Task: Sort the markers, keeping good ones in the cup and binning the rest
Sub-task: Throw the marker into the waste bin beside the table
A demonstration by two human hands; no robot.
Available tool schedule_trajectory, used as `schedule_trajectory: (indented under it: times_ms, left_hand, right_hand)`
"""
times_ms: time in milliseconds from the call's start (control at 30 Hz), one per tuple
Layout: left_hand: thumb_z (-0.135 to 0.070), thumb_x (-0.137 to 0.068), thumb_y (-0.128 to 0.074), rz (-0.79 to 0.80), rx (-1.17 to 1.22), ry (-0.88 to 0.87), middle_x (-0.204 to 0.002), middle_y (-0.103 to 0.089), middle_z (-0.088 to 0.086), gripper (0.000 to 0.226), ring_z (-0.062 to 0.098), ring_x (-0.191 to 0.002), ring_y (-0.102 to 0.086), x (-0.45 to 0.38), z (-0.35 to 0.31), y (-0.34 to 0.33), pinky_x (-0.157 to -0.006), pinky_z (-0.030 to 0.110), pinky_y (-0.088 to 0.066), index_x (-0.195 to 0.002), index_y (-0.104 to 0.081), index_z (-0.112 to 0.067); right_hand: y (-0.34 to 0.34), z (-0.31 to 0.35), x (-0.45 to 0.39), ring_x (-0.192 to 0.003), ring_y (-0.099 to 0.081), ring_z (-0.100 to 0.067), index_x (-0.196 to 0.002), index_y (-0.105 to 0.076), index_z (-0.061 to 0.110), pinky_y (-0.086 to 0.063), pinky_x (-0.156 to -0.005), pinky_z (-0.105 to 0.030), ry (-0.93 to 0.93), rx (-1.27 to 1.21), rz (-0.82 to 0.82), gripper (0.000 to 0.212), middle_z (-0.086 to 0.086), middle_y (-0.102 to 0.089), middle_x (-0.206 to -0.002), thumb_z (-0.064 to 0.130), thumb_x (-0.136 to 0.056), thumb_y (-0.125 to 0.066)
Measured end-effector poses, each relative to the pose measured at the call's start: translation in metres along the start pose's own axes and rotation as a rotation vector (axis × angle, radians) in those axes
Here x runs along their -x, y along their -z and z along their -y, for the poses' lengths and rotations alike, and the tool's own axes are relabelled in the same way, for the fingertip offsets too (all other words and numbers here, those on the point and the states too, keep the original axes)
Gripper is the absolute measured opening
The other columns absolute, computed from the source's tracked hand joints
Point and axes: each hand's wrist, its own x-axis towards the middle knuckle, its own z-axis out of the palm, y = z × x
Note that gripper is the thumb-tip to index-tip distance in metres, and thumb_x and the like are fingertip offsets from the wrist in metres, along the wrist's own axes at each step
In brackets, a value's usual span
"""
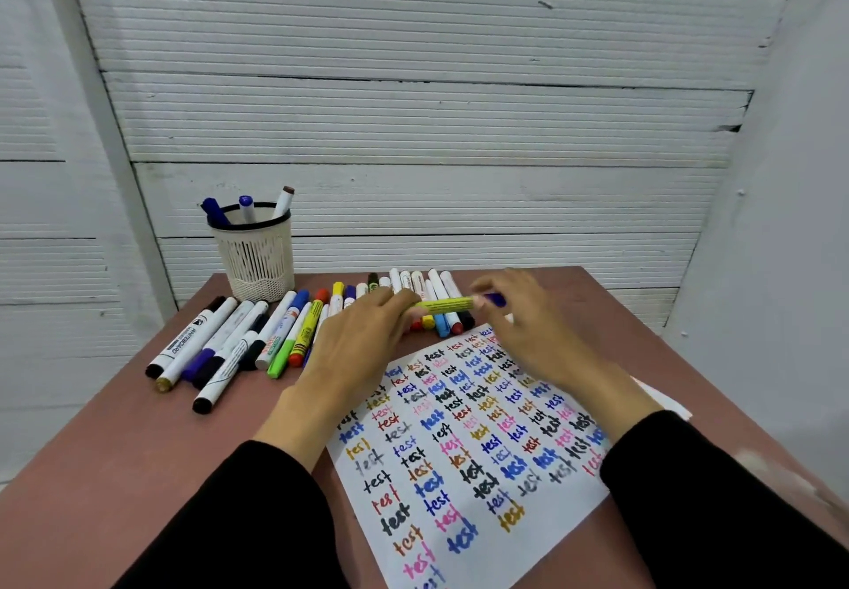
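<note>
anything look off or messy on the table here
Nothing damaged or spilled. The loose markers lie jumbled, some overlapping, left of the test sheet, which sits askew. Only three markers stand in the cup. Both hands hold a yellow-green marker.

Brown table (138, 473). Paper (468, 450) covered in "test" scribbles sits near the front edge. Behind the paper there's a row of loose markers (239, 345), and a mesh cup (255, 253) behind-left of it.
</note>
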Motion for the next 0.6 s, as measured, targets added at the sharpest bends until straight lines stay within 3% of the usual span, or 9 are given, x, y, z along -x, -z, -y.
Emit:
schedule_trajectory:
  times_ms: [100, 200, 333, 400, 500, 600]
  left_hand:
    - [-0.055, -0.093, -0.006, -0.017, 0.048, 0.03, -0.074, -0.053, -0.007, 0.054, 0.015, -0.068, -0.05, 0.001, -0.004, 0.002, -0.055, 0.031, -0.036, -0.091, -0.05, -0.025]
    - [-0.048, -0.097, -0.013, -0.075, 0.092, 0.114, -0.056, -0.044, -0.004, 0.048, 0.021, -0.056, -0.047, 0.0, -0.003, 0.007, -0.053, 0.036, -0.034, -0.075, -0.047, -0.02]
    - [-0.025, -0.101, -0.044, -0.089, 0.023, 0.118, -0.046, -0.04, 0.004, 0.038, 0.025, -0.04, -0.04, 0.002, 0.001, 0.008, -0.036, 0.034, -0.028, -0.075, -0.063, -0.004]
    - [-0.037, -0.103, -0.029, -0.096, 0.04, 0.153, -0.044, -0.038, 0.002, 0.06, 0.021, -0.04, -0.038, 0.0, 0.001, 0.007, -0.044, 0.031, -0.027, -0.056, -0.054, -0.01]
    - [-0.042, -0.104, -0.019, -0.134, 0.021, 0.087, -0.041, -0.028, -0.005, 0.064, 0.013, -0.037, -0.031, 0.001, 0.001, 0.006, -0.046, 0.028, -0.021, -0.046, -0.035, -0.019]
    - [-0.036, -0.097, -0.017, -0.083, -0.014, 0.049, -0.042, -0.02, -0.007, 0.064, 0.015, -0.036, -0.023, 0.003, 0.005, 0.01, -0.042, 0.024, -0.011, -0.051, -0.054, -0.01]
  right_hand:
    - [-0.016, 0.008, 0.0, -0.108, -0.053, -0.016, -0.121, -0.058, 0.014, -0.028, -0.098, -0.027, 0.264, 0.359, -0.006, 0.043, 0.001, -0.062, -0.114, 0.039, -0.1, -0.031]
    - [-0.028, 0.02, 0.003, -0.086, -0.057, -0.019, -0.112, -0.061, 0.009, -0.039, -0.084, -0.031, 0.436, 0.48, -0.056, 0.037, -0.003, -0.066, -0.097, 0.029, -0.102, -0.031]
    - [-0.03, 0.032, 0.012, -0.062, -0.038, -0.013, -0.112, -0.052, 0.009, -0.027, -0.053, -0.026, 0.416, 0.414, 0.06, 0.027, -0.005, -0.061, -0.089, 0.029, -0.105, -0.034]
    - [-0.03, 0.034, 0.013, -0.051, -0.038, -0.015, -0.108, -0.048, 0.014, -0.022, -0.043, -0.025, 0.431, 0.491, 0.058, 0.03, -0.001, -0.062, -0.079, 0.036, -0.104, -0.028]
    - [-0.032, 0.036, 0.014, -0.052, -0.047, -0.017, -0.113, -0.046, 0.017, -0.031, -0.047, -0.025, 0.391, 0.491, 0.134, 0.034, 0.003, -0.055, -0.071, 0.041, -0.103, -0.024]
    - [-0.031, 0.037, 0.015, -0.057, -0.048, -0.016, -0.118, -0.044, 0.02, -0.042, -0.056, -0.031, 0.298, 0.345, 0.226, 0.035, 0.005, -0.048, -0.068, 0.044, -0.103, -0.024]
